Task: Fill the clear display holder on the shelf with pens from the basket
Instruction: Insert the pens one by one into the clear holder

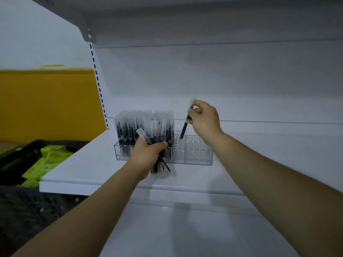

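Note:
A clear display holder [197, 152] stands on the white shelf [89, 164]. Its left part is packed with upright dark pens with frosted caps [144, 123]; its right part shows bare holes. My right hand [203, 121] pinches a single dark pen [184, 127], tilted, with its lower tip at a hole near the holder's middle. My left hand [150, 153] grips a bundle of pens [160, 166] in front of the holder, their ends sticking out above and below the fist.
A dark basket [20, 154] with green packets [50, 156] sits low at the left, beside the shelf's end. A yellow wall panel [46, 104] is behind it. Another shelf overhangs above, and a lower shelf lies below.

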Demonstrator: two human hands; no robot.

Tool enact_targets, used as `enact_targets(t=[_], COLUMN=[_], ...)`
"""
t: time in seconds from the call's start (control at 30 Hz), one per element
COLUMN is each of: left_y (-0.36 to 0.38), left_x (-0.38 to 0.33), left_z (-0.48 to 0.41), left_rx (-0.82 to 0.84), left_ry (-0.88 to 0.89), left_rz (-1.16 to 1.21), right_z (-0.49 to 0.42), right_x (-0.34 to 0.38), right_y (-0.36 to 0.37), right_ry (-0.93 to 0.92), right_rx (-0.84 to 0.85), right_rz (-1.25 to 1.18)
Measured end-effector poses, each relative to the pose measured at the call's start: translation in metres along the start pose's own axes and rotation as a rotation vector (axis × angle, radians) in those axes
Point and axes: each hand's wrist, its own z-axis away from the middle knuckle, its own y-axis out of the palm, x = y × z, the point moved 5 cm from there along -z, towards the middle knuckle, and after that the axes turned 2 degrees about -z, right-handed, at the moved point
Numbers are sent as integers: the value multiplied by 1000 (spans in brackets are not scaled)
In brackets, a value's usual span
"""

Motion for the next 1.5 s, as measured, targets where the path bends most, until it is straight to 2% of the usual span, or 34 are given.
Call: enact_targets(t=[0.4, 0.67, 0.83, 1.37, 1.5], left_y=[-4, -3, 0, 6, 3], left_x=[0, 2, 0, -1, 1], left_z=[-20, -25, -24, -27, -27], left_rx=[106, 124, 137, 164, 158], left_ry=[16, 25, 48, 71, 75], left_rz=[77, 110, 129, 141, 126], right_z=[-26, -32, -37, -36, -38], right_x=[-18, -21, -19, -44, -39], right_y=[24, 30, 27, 45, 45], right_ry=[-1, 9, -20, 65, 40], right_rx=[-51, -16, -52, 107, 128], right_rz=[68, 93, 98, 203, 273])
